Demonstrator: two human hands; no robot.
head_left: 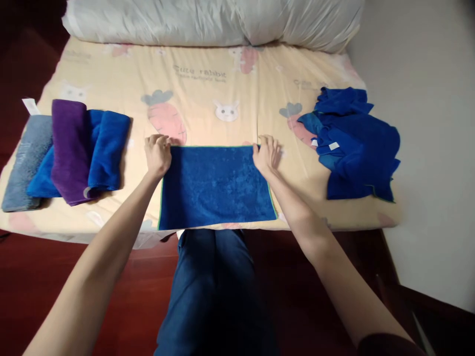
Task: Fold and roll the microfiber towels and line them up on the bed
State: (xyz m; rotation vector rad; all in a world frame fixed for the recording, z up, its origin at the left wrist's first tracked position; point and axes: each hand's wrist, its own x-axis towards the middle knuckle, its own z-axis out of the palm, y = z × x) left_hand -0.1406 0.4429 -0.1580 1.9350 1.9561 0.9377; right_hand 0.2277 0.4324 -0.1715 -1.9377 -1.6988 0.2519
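While I look down at the bed, my left hand and right hand each pinch a far corner of the flat blue towel.

1. Blue towel: matt, plush terry cloth.
2. Folded towels: the same soft, napped fabric.
3. Bed sheet: smooth printed cloth.
4. Pillow: creased, faintly shiny fabric.
5. Floor: glossy reddish wood.

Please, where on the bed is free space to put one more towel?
Bare sheet lies between the flat blue towel and the pillows, and between it and the folded towels. The right edge is crowded by the blue pile.
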